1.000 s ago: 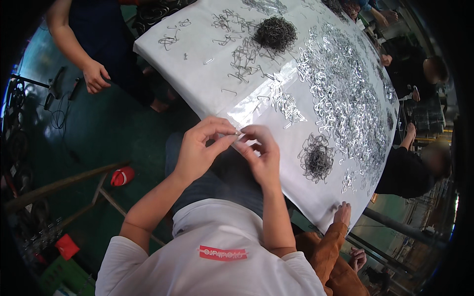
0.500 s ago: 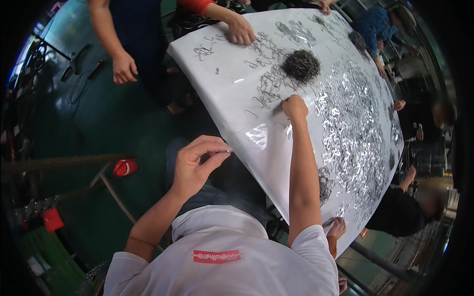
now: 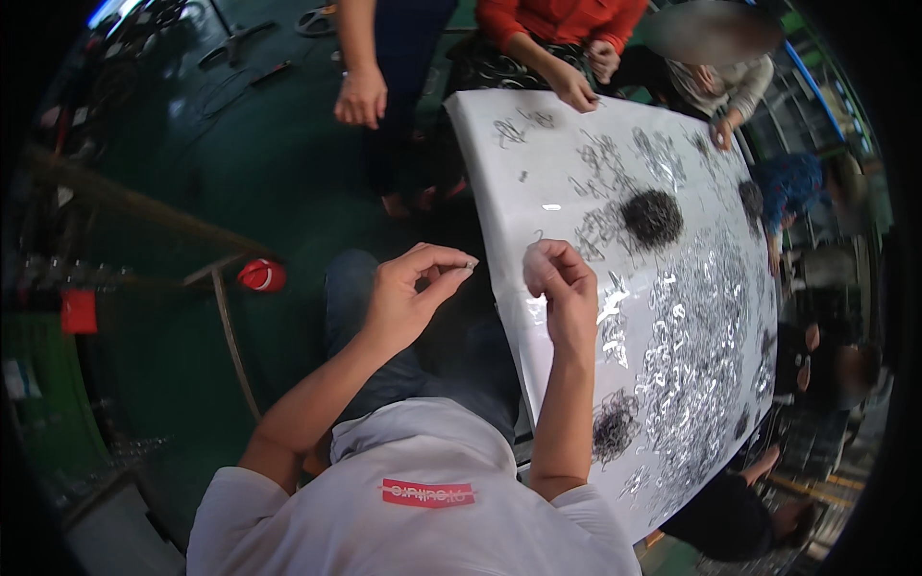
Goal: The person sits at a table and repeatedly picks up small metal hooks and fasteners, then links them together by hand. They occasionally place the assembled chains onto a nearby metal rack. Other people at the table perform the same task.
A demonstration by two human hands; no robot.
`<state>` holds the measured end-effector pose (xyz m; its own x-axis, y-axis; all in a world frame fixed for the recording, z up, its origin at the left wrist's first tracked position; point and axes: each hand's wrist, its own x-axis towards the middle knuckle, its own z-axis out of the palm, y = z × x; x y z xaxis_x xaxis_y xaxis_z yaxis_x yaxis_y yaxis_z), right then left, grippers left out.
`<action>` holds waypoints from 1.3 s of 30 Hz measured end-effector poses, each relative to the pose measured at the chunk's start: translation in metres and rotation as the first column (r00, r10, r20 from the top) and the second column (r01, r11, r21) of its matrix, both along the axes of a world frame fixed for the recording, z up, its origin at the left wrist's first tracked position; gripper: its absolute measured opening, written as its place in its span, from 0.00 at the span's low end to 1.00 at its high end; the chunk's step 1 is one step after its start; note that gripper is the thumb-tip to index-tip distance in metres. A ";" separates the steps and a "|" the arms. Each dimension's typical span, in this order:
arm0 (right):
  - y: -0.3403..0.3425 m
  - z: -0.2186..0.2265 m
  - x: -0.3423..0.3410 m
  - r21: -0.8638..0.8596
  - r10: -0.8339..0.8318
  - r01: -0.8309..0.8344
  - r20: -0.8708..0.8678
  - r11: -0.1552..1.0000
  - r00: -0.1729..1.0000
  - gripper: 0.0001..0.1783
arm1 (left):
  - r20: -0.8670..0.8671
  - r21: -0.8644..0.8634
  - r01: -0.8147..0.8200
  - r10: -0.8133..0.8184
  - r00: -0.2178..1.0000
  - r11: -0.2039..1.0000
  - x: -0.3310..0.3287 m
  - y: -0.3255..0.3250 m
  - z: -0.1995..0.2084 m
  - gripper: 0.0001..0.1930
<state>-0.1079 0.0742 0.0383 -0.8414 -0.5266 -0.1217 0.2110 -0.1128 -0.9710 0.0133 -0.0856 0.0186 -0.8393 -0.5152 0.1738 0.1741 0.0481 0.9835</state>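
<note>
Level with the table's left edge, my left hand point(image 3: 415, 288) is closed in a pinch on a small pale metallic piece point(image 3: 472, 264), too small to name. Facing it, my right hand point(image 3: 565, 288) is raised over the white-covered table point(image 3: 538, 173) with thumb and fingers pinched together. A thin dark wire hook point(image 3: 539, 235) sticks up from its fingertips. Many similar hook-shaped wire pieces point(image 3: 696, 322) lie spread across the table. A dense dark clump of them point(image 3: 653, 219) sits beyond my right hand, and a looser clump point(image 3: 615, 425) lies to the right of my forearm.
Across the table, a person in red point(image 3: 567, 38) works with hands at the edge. A person in dark clothes stands at the far left corner, one arm point(image 3: 361, 91) hanging. Others sit along the right side. A red container point(image 3: 262, 276) stands left beside a wooden frame point(image 3: 226, 326).
My right hand has lifted off the wire pieces and come back toward my left hand, a hook in its fingers. My left hand keeps its pinch. The view has shifted.
</note>
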 end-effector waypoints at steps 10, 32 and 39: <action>-0.108 0.020 0.034 0.031 0.181 -0.178 -0.173 0.983 0.968 0.05 | -0.039 -0.177 -0.322 0.320 0.946 0.930 0.015 -0.047 0.011 0.11; -0.316 0.037 0.076 -0.137 0.114 -0.297 -0.713 0.945 0.692 0.02 | -0.366 -0.464 -0.834 0.793 0.487 0.298 0.061 -0.173 0.000 0.21; -0.351 0.109 0.131 -0.235 0.411 -0.604 -0.545 0.762 0.730 0.05 | 0.044 -0.607 -0.759 0.964 0.263 0.235 0.199 -0.119 -0.119 0.18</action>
